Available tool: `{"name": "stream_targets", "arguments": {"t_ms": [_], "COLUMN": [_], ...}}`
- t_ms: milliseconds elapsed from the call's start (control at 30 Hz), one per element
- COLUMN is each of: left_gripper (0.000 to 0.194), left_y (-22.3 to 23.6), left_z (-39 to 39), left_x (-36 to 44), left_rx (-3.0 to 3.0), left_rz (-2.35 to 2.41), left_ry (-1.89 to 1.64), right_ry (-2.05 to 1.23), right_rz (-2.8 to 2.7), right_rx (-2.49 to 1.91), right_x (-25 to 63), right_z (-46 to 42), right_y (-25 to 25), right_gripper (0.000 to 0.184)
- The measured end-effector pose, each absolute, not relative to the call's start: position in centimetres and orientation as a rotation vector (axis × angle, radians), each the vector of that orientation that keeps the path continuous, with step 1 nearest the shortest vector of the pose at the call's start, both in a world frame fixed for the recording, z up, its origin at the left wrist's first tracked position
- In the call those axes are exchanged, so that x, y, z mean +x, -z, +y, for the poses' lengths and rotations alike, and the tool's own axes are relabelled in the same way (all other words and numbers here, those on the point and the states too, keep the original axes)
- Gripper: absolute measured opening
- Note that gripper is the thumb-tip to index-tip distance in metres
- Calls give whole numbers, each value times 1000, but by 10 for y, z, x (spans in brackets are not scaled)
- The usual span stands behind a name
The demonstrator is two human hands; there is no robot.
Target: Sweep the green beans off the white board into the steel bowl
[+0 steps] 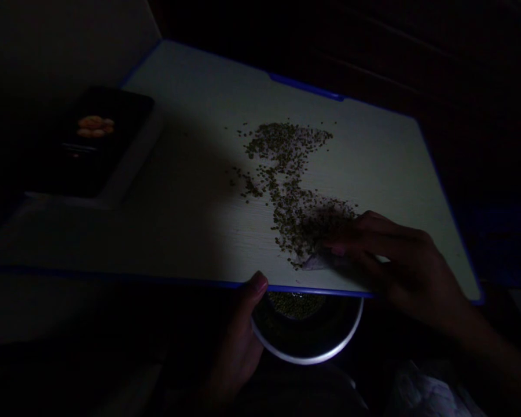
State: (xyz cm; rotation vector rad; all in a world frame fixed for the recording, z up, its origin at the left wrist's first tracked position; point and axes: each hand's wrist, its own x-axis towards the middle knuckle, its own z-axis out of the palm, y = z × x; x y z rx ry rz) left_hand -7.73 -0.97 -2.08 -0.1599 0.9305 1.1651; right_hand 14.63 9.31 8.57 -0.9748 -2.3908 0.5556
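Small green beans (pixel 286 202), similar to mung beans, lie scattered in two loose patches on a pale board with a blue rim (pixel 226 284). My right hand (pixel 386 255) is over the nearer patch, its fingers bent together and low among the beans. A pale purplish patch shows by its fingertips; what it is, and whether the fingers hold anything, I cannot make out. Below the board's front edge is a metal bowl (pixel 312 360) with more green beans inside. My left hand (pixel 243 341) grips the bowl's left side, its thumb up against the board's edge.
On the board's left part stands a dark box or device (pixel 91 145) with a glowing picture of round brown food on top. A blue handle-like strip (pixel 306 87) runs along the far rim. Crumpled pale material (pixel 425 391) lies at lower right. The surroundings are very dark.
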Motion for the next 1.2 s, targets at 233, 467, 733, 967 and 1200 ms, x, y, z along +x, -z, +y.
{"name": "stream_targets", "arguments": {"t_ms": [233, 467, 733, 967, 1200], "left_gripper": [80, 68, 71, 65, 65], "left_y": [20, 18, 21, 16, 16], "left_z": [-8, -6, -7, -5, -5], "left_x": [-76, -77, -77, -75, -75], "left_rx": [-102, -108, -115, -142, -137], "left_rz": [884, 912, 893, 877, 895], "left_ry": [-1198, -1141, -1165, -1164, -1172], "right_ry": [-563, -585, -633, -633, -443], "right_rz": [-2327, -2356, -2376, -2335, -2326], "right_rx": [-1073, -1023, -996, -1043, -1122], "right_x": [150, 138, 154, 148, 149], "right_z": [89, 99, 98, 81, 81], "right_y": [-83, -84, -88, -91, -83], "right_gripper": [23, 27, 29, 27, 26]}}
